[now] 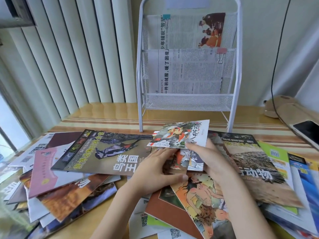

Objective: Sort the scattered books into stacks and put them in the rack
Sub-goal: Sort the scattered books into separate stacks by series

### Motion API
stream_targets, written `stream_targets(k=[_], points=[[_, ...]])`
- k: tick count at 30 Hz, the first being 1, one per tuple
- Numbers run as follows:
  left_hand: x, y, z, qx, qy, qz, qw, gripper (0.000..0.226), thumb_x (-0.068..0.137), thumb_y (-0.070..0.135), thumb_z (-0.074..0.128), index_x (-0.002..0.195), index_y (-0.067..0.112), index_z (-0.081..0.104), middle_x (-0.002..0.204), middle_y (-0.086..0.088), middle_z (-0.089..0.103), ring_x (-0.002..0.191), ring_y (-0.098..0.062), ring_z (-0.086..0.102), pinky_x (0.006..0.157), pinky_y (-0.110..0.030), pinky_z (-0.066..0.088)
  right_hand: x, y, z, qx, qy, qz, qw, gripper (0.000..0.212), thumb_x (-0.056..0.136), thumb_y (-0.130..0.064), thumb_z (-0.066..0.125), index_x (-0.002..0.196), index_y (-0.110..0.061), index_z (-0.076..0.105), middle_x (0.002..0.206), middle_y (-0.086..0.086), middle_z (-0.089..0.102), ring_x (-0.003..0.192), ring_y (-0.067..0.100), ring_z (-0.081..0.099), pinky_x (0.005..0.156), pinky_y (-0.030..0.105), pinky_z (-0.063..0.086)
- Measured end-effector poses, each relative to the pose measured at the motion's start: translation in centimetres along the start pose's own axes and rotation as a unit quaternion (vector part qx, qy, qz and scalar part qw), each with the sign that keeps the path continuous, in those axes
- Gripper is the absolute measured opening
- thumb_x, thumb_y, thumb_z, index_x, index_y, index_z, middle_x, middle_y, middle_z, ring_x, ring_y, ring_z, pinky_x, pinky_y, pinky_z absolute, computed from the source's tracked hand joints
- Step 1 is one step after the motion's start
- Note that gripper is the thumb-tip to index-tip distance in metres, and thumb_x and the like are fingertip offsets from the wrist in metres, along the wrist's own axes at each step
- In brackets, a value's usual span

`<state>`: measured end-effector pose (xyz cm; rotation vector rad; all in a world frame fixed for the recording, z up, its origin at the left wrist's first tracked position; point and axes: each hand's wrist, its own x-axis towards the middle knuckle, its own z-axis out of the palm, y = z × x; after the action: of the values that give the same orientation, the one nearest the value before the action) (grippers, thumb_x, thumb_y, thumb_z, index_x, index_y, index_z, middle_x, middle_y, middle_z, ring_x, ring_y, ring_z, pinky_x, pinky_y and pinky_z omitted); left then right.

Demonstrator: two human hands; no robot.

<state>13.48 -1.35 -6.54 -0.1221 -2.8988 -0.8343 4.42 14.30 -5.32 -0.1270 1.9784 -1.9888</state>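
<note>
Several books lie scattered across the table. My right hand (209,157) pinches a small picture book (181,133) with a white right edge and holds it raised over the pile. My left hand (155,171) grips another small illustrated book (183,161) lying just under it, thumb on its near edge. A large bird book (103,152) lies to the left, a large animal book (255,168) to the right, and a cartoon caveman book (203,200) in front. The white mesh rack (188,100) stands behind, its bottom pocket showing nothing inside.
Two clipped newspapers (186,73) fill the rack's upper pockets. A pink book (46,169) and others overlap at the left; green and blue books (293,169) at the right. A plush toy (283,107), a phone (307,131) and a black cable (274,69) are at the far right. Vertical blinds (60,57) hang left.
</note>
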Motion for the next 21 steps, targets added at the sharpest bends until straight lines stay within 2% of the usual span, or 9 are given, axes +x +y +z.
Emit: stream_targets(k=[2,5,7,10,11,14,17,19,21], points=[[0.1,0.1,0.1,-0.028,0.002,0.021,0.999,0.092,0.062,0.080,0.050,0.140,0.035,0.037,0.137,0.018,0.044,0.126,-0.003,0.040,0.103,-0.024,0.034,0.1,0.2,0.4,0.026,0.006,-0.001,1.000,0.042,0.083,-0.005,0.067,0.119,-0.017,0.051,0.103,0.000,0.067,0.090,0.018,0.066,0.067,0.032,0.053],[0.1,0.1,0.1,-0.062,0.041,0.047,0.996,0.076,0.074,0.075,0.042,0.135,0.031,0.047,0.132,0.017,0.050,0.124,-0.002,0.042,0.105,-0.029,0.034,0.2,0.0,0.4,0.091,0.021,-0.017,0.995,0.044,0.079,0.010,0.063,0.114,-0.016,0.055,0.097,0.004,0.070,0.083,0.023,0.068,0.057,0.034,0.055],[-0.1,0.5,0.0,-0.107,0.097,0.047,0.988,0.059,0.082,0.068,0.035,0.122,0.030,0.057,0.115,0.019,0.058,0.108,0.003,0.050,0.092,-0.021,0.037,0.4,0.0,0.0,0.121,0.035,-0.026,0.992,0.046,0.078,0.013,0.062,0.113,-0.016,0.057,0.098,0.006,0.070,0.084,0.027,0.068,0.063,0.038,0.057],[-0.1,0.2,-0.1,-0.178,0.194,-0.036,0.964,0.032,0.091,0.059,0.033,0.098,0.035,0.052,0.093,0.016,0.062,0.087,0.006,0.056,0.070,-0.014,0.037,1.0,0.2,-1.2,0.118,0.091,-0.050,0.988,0.045,0.076,0.010,0.063,0.107,-0.021,0.060,0.103,0.005,0.069,0.097,0.030,0.065,0.085,0.048,0.053],[0.0,-0.2,-0.2,-0.190,0.211,-0.072,0.956,0.033,0.092,0.059,0.031,0.097,0.032,0.050,0.095,0.012,0.062,0.089,0.003,0.057,0.072,-0.018,0.039,1.2,0.1,-1.8,0.123,0.107,-0.048,0.985,0.042,0.076,0.008,0.063,0.102,-0.025,0.061,0.103,0.005,0.069,0.097,0.031,0.065,0.084,0.048,0.053],[0.1,-0.8,-0.7,-0.228,0.200,-0.160,0.939,0.028,0.093,0.055,0.038,0.101,0.031,0.050,0.105,0.006,0.059,0.100,-0.013,0.054,0.079,-0.031,0.038,1.3,0.0,-3.0,0.151,0.108,-0.031,0.982,0.036,0.077,0.002,0.063,0.100,-0.026,0.061,0.101,0.006,0.069,0.088,0.029,0.065,0.064,0.035,0.052],[0.2,-0.1,-1.1,-0.406,0.168,-0.167,0.883,0.023,0.096,0.038,0.048,0.105,0.023,0.063,0.101,0.001,0.071,0.091,-0.015,0.067,0.084,-0.035,0.050,1.4,0.2,-3.2,0.110,0.063,-0.019,0.992,0.035,0.070,-0.007,0.067,0.099,-0.027,0.064,0.101,0.004,0.070,0.092,0.029,0.063,0.058,0.030,0.051],[0.1,0.1,-1.6,-0.445,0.172,-0.170,0.862,0.018,0.096,0.023,0.051,0.091,0.014,0.065,0.082,-0.007,0.073,0.069,-0.015,0.069,0.072,-0.034,0.053,1.4,0.5,-2.8,0.092,0.047,-0.015,0.995,0.034,0.065,-0.009,0.068,0.093,-0.028,0.066,0.100,0.004,0.071,0.096,0.029,0.064,0.068,0.036,0.055],[0.1,-0.2,-1.9,-0.476,0.187,-0.169,0.842,0.015,0.096,0.012,0.052,0.090,0.007,0.065,0.071,-0.007,0.069,0.053,-0.011,0.064,0.054,-0.024,0.049,1.4,0.5,-2.4,0.060,0.065,-0.028,0.996,0.034,0.063,-0.009,0.070,0.092,-0.028,0.067,0.095,0.000,0.072,0.094,0.025,0.064,0.082,0.039,0.052]])
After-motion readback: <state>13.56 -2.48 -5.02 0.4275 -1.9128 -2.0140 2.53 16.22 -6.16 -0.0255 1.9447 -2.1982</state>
